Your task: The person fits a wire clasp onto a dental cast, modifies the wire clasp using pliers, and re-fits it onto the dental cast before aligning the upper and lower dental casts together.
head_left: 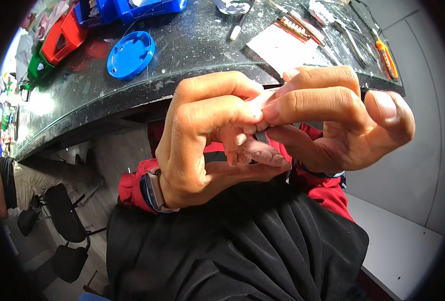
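Pink piece [263,152] is partly hidden by left grip [186,143] and right grip [338,123].

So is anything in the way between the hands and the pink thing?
No, nothing I can see. The left hand and right hand both have fingers right on the pink thing, though those fingers hide some of it.

White glare on tabletop [192,47], warped edges
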### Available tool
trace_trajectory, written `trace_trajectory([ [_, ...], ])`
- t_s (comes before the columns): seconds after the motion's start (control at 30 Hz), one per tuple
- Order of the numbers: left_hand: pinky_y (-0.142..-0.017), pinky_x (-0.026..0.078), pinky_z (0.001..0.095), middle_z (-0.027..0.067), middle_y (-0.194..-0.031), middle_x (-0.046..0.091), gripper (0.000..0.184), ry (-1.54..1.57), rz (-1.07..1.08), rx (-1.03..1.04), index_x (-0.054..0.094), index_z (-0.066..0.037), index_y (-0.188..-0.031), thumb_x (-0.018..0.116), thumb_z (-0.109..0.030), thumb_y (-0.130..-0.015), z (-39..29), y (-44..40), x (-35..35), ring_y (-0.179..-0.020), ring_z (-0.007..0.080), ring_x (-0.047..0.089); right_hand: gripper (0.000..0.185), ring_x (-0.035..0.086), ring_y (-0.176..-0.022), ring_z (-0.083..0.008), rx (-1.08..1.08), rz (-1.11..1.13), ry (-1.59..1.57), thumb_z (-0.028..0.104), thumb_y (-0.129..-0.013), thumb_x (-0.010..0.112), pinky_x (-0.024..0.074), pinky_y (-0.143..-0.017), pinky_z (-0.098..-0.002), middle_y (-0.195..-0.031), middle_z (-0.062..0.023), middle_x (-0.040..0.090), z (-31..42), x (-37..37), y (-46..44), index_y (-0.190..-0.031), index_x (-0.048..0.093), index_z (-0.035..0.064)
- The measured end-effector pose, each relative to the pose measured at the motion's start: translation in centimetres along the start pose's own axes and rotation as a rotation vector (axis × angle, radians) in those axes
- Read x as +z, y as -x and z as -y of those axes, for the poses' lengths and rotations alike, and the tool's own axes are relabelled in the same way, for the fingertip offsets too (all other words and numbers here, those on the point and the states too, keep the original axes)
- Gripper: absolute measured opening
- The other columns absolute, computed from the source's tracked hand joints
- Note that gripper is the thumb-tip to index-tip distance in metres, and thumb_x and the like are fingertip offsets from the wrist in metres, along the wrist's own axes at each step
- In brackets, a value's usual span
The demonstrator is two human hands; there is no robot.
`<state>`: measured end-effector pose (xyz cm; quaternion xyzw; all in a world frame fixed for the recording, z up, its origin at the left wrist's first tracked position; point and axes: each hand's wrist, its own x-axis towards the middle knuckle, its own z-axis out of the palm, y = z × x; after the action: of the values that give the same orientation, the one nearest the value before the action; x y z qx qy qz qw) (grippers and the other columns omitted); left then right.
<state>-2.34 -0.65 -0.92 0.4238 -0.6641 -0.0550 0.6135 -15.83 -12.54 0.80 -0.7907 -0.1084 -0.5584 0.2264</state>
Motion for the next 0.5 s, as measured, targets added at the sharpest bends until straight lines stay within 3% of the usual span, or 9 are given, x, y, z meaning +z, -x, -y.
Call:
trace_trajectory([
  [0.17,-0.085,0.047,0.0314,0.0188,-0.111,0.051,0.078,0.049,0.027,0.014,0.045,-0.006,-0.106,0.094,-0.016,-0.047,0.2,0.1,-0.3,-0.096,0.0209,0.056,0.096,0.061,-0.068,-0.0226,-0.027,-0.095,0.002,0.001,-0.067,0.079,0.0509,-0.056,-0.0313,-0.08,-0.0143,0.065,0.4,0.5,0.3,-0.135,0.012,0.0058],
  [0.37,-0.084,0.049,0.0346,0.0248,-0.111,0.05,0.052,0.185,0.055,-0.002,0.045,-0.005,-0.107,0.081,-0.015,-0.071,0.3,0.1,-0.6,-0.094,0.0238,0.058,0.096,0.058,-0.064,-0.022,-0.164,-0.172,0.033,0.004,-0.068,0.079,0.048,-0.052,-0.0314,-0.079,-0.0141,0.064,-0.1,1.6,0.2,-0.134,0.01,0.008],
  [0.43,-0.083,0.05,0.0354,0.0262,-0.111,0.049,0.046,0.228,0.045,-0.031,0.045,-0.005,-0.107,0.077,-0.013,-0.076,0.1,0.1,-0.3,-0.094,0.0244,0.058,0.094,0.058,-0.063,-0.0218,-0.272,-0.293,0.031,0.004,-0.068,0.079,0.0469,-0.05,-0.0309,-0.079,-0.0142,0.064,-1.2,3.5,0.8,-0.132,0.011,0.0082],
  [0.5,-0.083,0.05,0.0357,0.0272,-0.111,0.049,0.043,0.215,0.089,-0.064,0.044,-0.005,-0.107,0.075,-0.012,-0.078,-0.3,0.0,-0.6,-0.093,0.0246,0.058,0.091,0.058,-0.063,-0.0217,-0.244,-0.249,0.062,0.004,-0.067,0.08,0.045,-0.048,-0.0288,-0.078,-0.0144,0.064,-0.5,2.9,0.6,-0.128,0.013,0.0088],
])
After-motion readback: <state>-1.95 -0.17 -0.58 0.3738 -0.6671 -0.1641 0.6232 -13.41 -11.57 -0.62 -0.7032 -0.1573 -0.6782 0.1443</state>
